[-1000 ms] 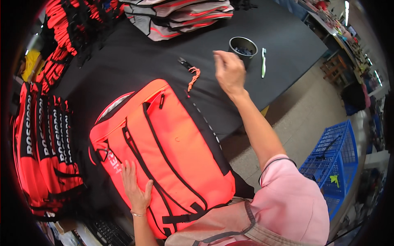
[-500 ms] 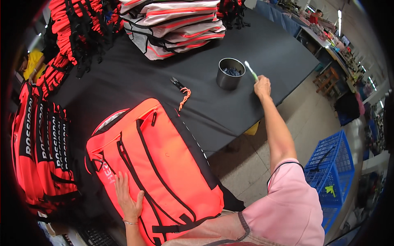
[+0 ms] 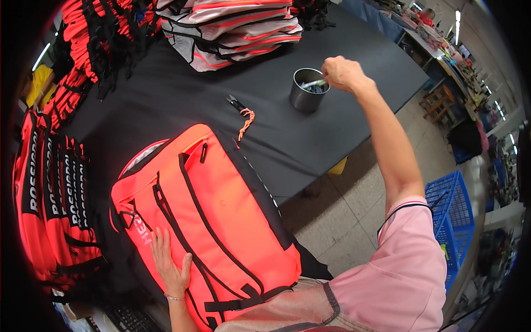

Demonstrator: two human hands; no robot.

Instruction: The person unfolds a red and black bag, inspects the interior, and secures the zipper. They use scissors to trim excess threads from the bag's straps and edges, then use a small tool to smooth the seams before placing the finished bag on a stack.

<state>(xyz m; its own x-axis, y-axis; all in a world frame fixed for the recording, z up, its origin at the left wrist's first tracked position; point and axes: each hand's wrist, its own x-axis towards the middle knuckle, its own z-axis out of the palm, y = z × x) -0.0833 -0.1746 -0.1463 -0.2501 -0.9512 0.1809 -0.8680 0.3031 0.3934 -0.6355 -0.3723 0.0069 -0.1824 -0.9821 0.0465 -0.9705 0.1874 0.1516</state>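
A neon orange-red backpack with black straps and zip trim lies in front of me. My left hand rests flat on its left side, fingers stretched out. At the far right, my right hand is closed round a toothbrush with a pale handle. The brush's head end points down into a dark metal cup, which holds bluish-black stuff I cannot make out. Between cup and backpack lie small black thread snips with an orange braided cord.
Stacked grey-and-orange bags stand at the back of the black table. Orange backpacks line up on the left, with more piled behind. A blue plastic crate and a wooden stool are on the floor at right.
My right hand has moved left and up to the cup, tipping the toothbrush from pointing upward to down inside it. My left hand stays on the backpack.
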